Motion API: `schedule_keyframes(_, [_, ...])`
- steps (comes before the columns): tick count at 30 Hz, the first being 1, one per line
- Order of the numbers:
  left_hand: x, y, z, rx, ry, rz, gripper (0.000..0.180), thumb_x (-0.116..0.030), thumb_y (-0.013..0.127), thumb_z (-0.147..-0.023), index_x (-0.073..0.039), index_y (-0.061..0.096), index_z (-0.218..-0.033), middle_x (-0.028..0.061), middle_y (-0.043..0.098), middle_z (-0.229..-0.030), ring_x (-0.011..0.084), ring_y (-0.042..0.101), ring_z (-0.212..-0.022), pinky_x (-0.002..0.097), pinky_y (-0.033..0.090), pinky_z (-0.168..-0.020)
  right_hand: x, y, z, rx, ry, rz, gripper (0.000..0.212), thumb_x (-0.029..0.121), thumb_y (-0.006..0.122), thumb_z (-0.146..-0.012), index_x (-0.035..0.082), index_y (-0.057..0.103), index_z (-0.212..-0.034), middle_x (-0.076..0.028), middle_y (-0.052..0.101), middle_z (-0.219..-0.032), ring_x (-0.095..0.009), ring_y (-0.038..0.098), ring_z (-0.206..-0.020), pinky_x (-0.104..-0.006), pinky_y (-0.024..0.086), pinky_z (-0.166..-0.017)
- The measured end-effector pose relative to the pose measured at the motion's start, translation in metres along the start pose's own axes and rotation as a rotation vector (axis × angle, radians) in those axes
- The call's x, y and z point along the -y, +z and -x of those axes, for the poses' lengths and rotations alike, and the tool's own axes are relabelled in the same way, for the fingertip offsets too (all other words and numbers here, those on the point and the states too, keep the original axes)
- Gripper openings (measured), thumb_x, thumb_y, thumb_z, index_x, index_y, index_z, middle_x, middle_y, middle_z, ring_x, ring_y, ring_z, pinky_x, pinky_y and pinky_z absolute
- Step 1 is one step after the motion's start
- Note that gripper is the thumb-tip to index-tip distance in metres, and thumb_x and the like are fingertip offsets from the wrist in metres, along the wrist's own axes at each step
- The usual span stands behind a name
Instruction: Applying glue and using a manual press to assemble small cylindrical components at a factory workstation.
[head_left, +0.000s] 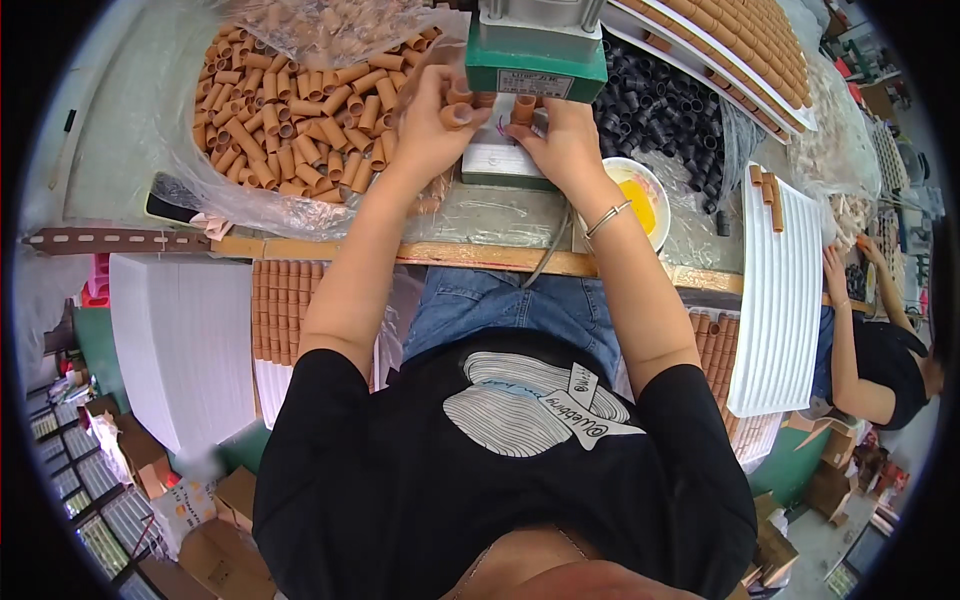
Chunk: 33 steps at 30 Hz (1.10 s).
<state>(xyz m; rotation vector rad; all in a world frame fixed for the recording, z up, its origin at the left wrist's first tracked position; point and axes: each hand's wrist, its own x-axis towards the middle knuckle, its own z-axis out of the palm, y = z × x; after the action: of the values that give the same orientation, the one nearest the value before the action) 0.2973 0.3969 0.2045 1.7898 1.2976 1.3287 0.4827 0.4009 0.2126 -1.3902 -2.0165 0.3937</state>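
My left hand (428, 128) is closed around a couple of short orange-brown tubes (456, 116) at the left side of a green and grey press (537, 72). My right hand (562, 142) pinches another brown tube (523, 108) just below the press head. Both hands are above the pale metal base (508, 160) of the press. The far fingers of each hand are partly hidden by the tubes and the machine. Left of my left hand lies a large heap of loose brown tubes (290, 125) on clear plastic.
Black short tubes (665, 110) are heaped right of the press. A white bowl (648, 185) with something yellow stands near the wooden table edge (480, 258). A ridged white tray (785, 290) holds a few brown tubes. A co-worker's arms (845, 320) show at far right.
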Motion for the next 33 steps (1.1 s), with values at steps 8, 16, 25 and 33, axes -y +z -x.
schedule_keyframes(8, [-0.046, -0.029, 0.064, 0.355, -0.432, 0.639, 0.044, -0.006, 0.076, -0.076, -0.007, 0.045, -0.107, 0.002, 0.055, -0.1, 0.013, 0.054, -0.094, 0.0255, 0.045, -0.078, 0.025, -0.054, 0.05, 0.088, 0.048, -0.4, 0.043, 0.021, 0.077, -0.076, 0.002, 0.061, -0.111, -0.004, 0.058, -0.088, -0.014, 0.053, -0.073, -0.027, 0.043, -0.065])
schedule_keyframes(16, [-0.066, 0.006, 0.095, 0.267, -0.215, 0.437, 0.044, -0.003, 0.078, -0.072, -0.007, 0.045, -0.1, 0.0011, 0.056, -0.087, 0.0086, 0.055, -0.083, 0.0236, 0.046, -0.071, 0.035, -0.052, 0.086, 0.218, 0.16, -0.868, 0.02, 0.011, 0.071, -0.082, -0.002, 0.064, -0.094, 0.006, 0.055, -0.066, 0.0, 0.041, -0.056, -0.0175, 0.034, -0.05])
schedule_keyframes(25, [-0.068, 0.016, 0.13, -0.012, 0.034, -0.056, 0.044, -0.007, 0.078, -0.072, -0.005, 0.045, -0.101, 0.0066, 0.057, -0.088, 0.0131, 0.058, -0.082, 0.0269, 0.05, -0.07, 0.054, -0.032, 0.1, -0.027, 0.125, -0.48, 0.031, 0.023, 0.076, -0.077, 0.002, 0.053, -0.073, -0.006, 0.052, -0.052, -0.014, 0.047, -0.043, -0.0259, 0.04, -0.044])
schedule_keyframes(33, [-0.052, -0.122, 0.207, 0.09, -0.454, -0.133, 0.038, -0.005, 0.081, -0.068, -0.005, 0.056, -0.096, 0.0025, 0.061, -0.092, 0.0119, 0.056, -0.091, 0.0273, 0.045, -0.081, -0.085, -0.103, 0.116, -0.263, 0.245, -0.137, 0.02, 0.024, 0.064, -0.09, 0.004, 0.068, -0.093, -0.005, 0.066, -0.082, -0.011, 0.059, -0.075, -0.0246, 0.047, -0.067])
